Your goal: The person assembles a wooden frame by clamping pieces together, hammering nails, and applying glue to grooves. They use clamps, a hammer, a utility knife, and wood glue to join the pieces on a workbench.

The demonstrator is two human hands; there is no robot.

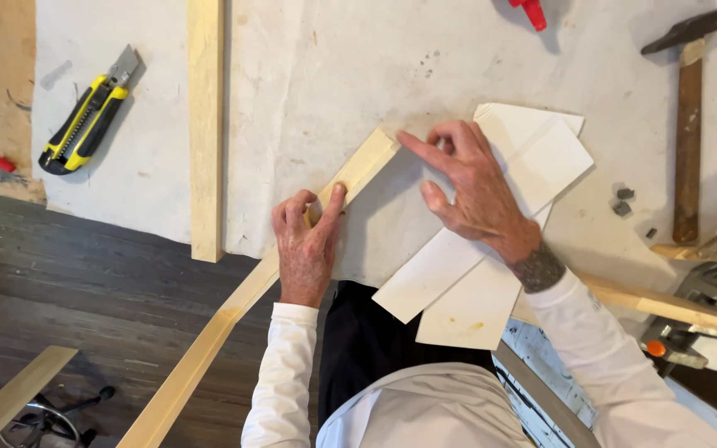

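Observation:
A long pale wooden strip (209,340) lies diagonally, its upper end (375,153) on the white worktop and its lower part hanging past the table edge. My left hand (304,245) grips this strip near the table edge, thumb and fingers pinching it. My right hand (470,187) rests with spread fingers on the worktop beside the strip's end, index fingertip close to it, palm over white cardboard pieces (491,249). These flat white pieces overlap and jut past the table edge.
A second wooden strip (206,124) lies upright on the worktop (309,66) at left. A yellow-black utility knife (89,116) sits far left. A hammer (689,124) lies at right, small dark bits (622,202) near it. A red object (529,12) shows at top. Dark floor lies below.

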